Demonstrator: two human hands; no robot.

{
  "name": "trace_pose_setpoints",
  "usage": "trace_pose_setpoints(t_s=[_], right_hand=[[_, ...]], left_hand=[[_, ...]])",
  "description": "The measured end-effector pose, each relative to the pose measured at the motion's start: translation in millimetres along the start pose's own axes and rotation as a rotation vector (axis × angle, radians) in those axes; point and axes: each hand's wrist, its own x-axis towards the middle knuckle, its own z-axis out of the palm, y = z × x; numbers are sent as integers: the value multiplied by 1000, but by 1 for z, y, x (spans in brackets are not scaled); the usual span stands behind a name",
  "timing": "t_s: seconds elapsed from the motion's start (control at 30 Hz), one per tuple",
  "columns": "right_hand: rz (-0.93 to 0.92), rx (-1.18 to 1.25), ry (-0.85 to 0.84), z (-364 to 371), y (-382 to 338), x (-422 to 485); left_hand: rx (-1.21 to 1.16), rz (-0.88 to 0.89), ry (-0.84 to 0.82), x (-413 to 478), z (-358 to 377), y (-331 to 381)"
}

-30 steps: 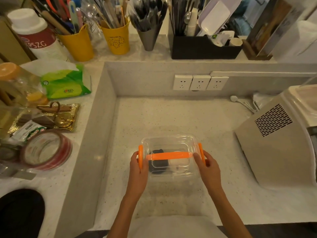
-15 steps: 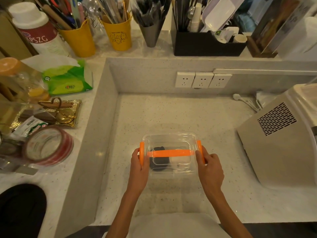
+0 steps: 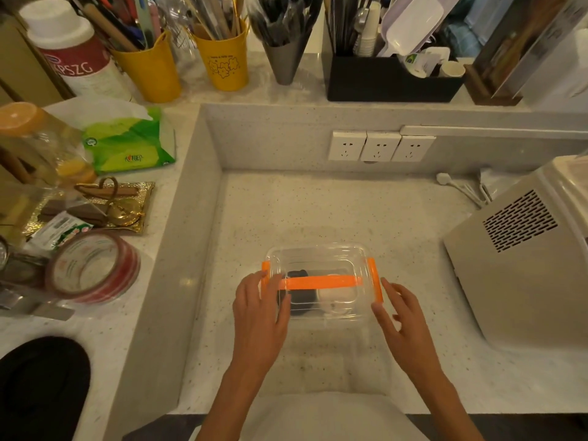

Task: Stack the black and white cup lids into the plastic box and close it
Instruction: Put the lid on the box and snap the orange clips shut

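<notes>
The clear plastic box sits on the speckled counter in front of me, its lid on, with an orange handle across the top and an orange clip at each end. Through the lid I see black cup lids on the left and white cup lids on the right. My left hand lies over the box's left end, thumb at the left clip, fingers on the lid. My right hand hovers just off the right clip, fingers spread.
A beige machine stands close at the right. A raised ledge on the left carries a tape roll, a tissue pack and a gold tray. Wall sockets and a white plug cable lie behind the box.
Both hands were gripping the orange end clips. Now my right hand has come off the right clip and opened, and my left hand has slid onto the lid.
</notes>
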Motion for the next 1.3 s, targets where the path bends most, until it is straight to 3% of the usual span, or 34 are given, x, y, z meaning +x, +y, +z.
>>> trace_pose_setpoints(t_s=[0.13,0.27,0.5,0.73,0.97,1.07,1.3], right_hand=[[-301,-123,115,-3,10,-21],[-434,-235,4,14,10,-29],[-418,-201,168,59,-8,14],[-463,-206,189,86,-78,126],[-303,-300,23,86,-149,221],[-293,-361,-23,83,-160,238],[-261,-306,-38,83,-165,253]], left_hand=[[193,220,-84,-21,1,1],[292,305,-92,-40,11,0],[349,144,-166,-6,25,-10],[444,-10,-312,141,14,-38],[447,-48,-408,250,-9,-29],[339,-81,-402,271,-14,-30],[515,9,-389,276,-15,-28]])
